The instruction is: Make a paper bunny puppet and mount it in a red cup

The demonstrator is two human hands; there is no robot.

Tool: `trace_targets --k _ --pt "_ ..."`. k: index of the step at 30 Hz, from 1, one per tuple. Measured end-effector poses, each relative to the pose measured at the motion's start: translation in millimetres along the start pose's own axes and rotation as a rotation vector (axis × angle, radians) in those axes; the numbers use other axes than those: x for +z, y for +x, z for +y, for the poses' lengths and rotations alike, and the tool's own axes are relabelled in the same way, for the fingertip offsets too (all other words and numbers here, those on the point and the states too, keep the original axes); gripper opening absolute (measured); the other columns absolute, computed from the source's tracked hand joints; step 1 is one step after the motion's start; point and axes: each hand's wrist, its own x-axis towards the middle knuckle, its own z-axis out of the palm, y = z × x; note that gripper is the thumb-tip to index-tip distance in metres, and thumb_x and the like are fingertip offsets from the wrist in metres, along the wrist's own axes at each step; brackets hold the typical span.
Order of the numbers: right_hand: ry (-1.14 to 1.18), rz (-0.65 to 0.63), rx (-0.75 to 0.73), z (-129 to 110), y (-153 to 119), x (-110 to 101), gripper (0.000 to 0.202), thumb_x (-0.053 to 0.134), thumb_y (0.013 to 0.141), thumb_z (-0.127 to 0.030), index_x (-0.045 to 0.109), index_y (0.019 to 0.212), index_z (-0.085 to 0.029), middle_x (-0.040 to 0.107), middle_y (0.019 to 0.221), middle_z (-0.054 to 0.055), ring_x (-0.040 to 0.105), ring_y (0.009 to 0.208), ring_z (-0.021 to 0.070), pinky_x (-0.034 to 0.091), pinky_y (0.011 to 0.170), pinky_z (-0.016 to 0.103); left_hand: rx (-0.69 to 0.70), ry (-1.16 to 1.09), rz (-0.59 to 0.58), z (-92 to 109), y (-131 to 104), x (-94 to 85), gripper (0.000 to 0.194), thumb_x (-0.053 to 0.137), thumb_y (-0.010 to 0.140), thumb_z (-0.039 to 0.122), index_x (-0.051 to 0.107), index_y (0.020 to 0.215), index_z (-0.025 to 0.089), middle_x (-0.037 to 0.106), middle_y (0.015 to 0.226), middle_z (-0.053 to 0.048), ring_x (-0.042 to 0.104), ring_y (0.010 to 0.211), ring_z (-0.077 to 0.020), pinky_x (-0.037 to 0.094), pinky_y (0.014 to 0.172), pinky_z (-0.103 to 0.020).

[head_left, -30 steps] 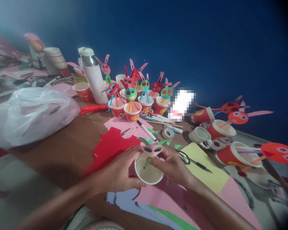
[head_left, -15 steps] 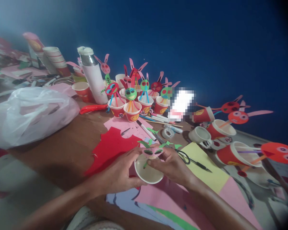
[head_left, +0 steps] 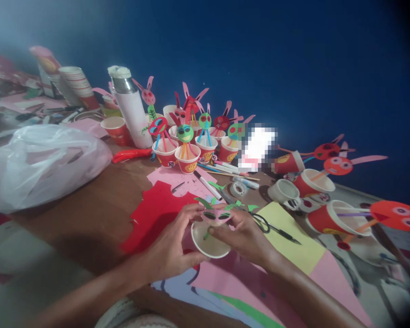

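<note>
My left hand is wrapped round the left side of a paper cup, its thumb low on the cup and its fingertips at the pink paper face. This face has dark eyes and green paper ears, and stands at the cup's far rim. A short green straw shows inside the cup below it. My right hand pinches the face and rim from the right, with its thumb reaching inside the cup beside the straw. The cup tilts towards me, and its far side is hidden.
Red paper, yellow paper and scissors lie around the hands. Several decorated cups stand behind, near a white flask. A plastic bag sits left; a mug stands right.
The cup has tipped or risen very slightly between my hands, its near rim now a little higher. Both hands keep the same hold, and the view has shifted slightly.
</note>
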Motion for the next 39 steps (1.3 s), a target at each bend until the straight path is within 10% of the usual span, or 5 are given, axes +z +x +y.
trace_targets --k 6,25,39 --pt "-0.086 0.048 -0.021 -5.0 -0.6 5.0 0.013 0.061 0.076 -0.02 0.067 0.088 -0.02 0.064 0.109 0.002 0.06 0.095 0.0207 0.048 0.077 0.029 0.125 0.085 -0.039 -2.9 -3.7 0.4 0.025 0.068 0.072 0.023 0.051 0.091 0.02 0.042 0.126 -0.011 0.04 0.12 -0.0243 0.037 0.097 -0.034" --pt "-0.119 0.017 -0.232 -2.4 -3.3 1.5 0.014 0.056 0.08 -0.009 0.061 0.077 -0.021 0.06 0.108 0.001 0.056 0.102 0.0149 0.043 0.083 0.022 0.367 0.206 0.028 -1.4 -0.7 4.2 0.02 0.061 0.077 0.018 0.059 0.097 0.021 0.061 0.104 -0.008 0.048 0.107 -0.0244 0.036 0.097 -0.043" --pt "-0.106 -0.039 -0.088 -4.3 -0.1 -6.0 0.015 0.062 0.077 -0.022 0.061 0.092 -0.019 0.063 0.104 0.004 0.056 0.1 0.0212 0.045 0.079 0.028 0.423 0.195 -0.032 3.1 5.9 -0.6 0.028 0.058 0.079 0.014 0.057 0.106 0.021 0.064 0.108 -0.008 0.051 0.11 -0.0224 0.035 0.099 -0.043"
